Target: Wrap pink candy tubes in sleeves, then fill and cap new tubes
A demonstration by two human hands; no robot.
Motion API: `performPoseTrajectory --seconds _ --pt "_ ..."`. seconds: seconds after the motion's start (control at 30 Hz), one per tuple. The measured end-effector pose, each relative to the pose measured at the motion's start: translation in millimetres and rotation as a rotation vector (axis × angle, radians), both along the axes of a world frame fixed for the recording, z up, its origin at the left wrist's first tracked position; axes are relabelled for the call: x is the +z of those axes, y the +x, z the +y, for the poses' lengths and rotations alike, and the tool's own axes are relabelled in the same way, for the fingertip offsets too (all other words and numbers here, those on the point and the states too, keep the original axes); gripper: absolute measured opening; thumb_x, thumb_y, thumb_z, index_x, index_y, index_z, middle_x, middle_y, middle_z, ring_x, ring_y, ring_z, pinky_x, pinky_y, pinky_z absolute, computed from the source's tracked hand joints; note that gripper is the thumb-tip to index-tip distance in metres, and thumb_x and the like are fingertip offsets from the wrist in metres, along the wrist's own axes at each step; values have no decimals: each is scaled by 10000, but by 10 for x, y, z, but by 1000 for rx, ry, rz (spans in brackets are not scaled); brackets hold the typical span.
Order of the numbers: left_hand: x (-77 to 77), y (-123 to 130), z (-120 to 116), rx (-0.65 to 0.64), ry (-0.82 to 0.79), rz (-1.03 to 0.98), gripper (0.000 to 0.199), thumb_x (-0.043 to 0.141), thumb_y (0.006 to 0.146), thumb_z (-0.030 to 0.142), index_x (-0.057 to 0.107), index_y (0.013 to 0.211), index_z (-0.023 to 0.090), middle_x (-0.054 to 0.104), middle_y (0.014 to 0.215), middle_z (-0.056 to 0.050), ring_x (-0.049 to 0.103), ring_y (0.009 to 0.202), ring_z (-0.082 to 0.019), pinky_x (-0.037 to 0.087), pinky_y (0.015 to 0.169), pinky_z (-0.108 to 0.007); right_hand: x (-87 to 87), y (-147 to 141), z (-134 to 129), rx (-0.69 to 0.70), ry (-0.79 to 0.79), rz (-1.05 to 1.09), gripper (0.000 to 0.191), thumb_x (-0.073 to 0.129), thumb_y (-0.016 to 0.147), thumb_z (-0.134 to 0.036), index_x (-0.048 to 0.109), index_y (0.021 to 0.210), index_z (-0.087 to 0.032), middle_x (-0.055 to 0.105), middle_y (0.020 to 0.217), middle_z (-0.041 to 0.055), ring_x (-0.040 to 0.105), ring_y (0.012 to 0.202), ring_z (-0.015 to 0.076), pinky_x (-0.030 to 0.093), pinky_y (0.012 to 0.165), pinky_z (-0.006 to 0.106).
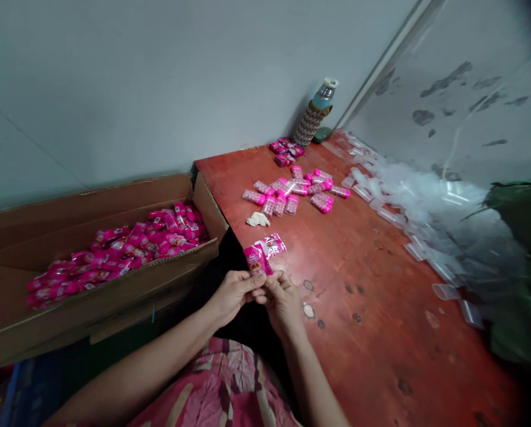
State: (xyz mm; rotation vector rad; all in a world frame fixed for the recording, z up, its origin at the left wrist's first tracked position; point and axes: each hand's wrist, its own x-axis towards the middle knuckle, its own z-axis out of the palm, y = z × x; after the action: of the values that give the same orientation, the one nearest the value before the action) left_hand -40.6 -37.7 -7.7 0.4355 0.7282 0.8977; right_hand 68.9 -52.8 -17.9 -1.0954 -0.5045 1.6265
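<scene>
A person's two bare hands are meeting at the near left edge of a red table point(358, 356), the fingertips of both pinching the lower edge of a small pink packet point(254, 256). The left hand point(233, 293) is pressing its thumb to the packet's near end, while the right hand point(285, 302) is gripping close beside it, the two thumbs almost touching. The packet is lying directly ahead of the fingertips, its long axis seeming to run away from the person and leaning leftward, so that most of its body is sitting on the left hand's side, nearer that hand.

Just beyond, a shiny printed wrapper point(274, 244) is resting on the tabletop, with a crumpled white scrap point(257, 219) lying farther back. Behind that, pink-capped tubes point(280, 204) filled with small balls are clustering loosely, and more pink packets point(284, 159) are sitting near a bottle in a woven sleeve point(308, 123). To the left, a cardboard box point(176, 270) is holding a heap of pink packages point(136, 243); to the right, clear plastic tubes point(394, 218) are spilling along the wall beside dark green material point(521, 219).
</scene>
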Motion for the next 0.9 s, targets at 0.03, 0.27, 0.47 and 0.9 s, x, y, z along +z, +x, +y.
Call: performPoseTrajectory --seconds 0.03,0.27,0.47,0.9 --pt "16 -17 -12 -32 20 -20 282 695 665 318 591 564 76 459 489 18 451 468 -67 396 513 -229 11 -15 22 2 0 -7 303 710 675 -326 442 664 -185 590 494 -44 557 381 86 437 355 142" --pt "156 -429 192 401 146 83 394 546 761 478 656 917 134 672 939 -118 632 853 -219 486 788 -380 138 -31 31 99 58 -114 246 628 753 -362 464 732 -180 647 632 6 584 460 92 428 389 152" --pt "-75 -290 559 206 852 989 386 561 776 393 607 1099 186 578 1195 -95 478 1153 -244 317 1011 -427 144 186 24 99 32 -248 248 600 766 -403 491 765 -180 643 658 7 564 473 84 425 424 167" --pt "-356 126 710 264 883 990 183 623 726 179 693 828 314 661 1048 -13 420 1200 -218 14 1070 -494 121 451 206 107 133 -528 188 583 774 -365 549 776 -180 633 701 3 574 575 105 446 517 205"
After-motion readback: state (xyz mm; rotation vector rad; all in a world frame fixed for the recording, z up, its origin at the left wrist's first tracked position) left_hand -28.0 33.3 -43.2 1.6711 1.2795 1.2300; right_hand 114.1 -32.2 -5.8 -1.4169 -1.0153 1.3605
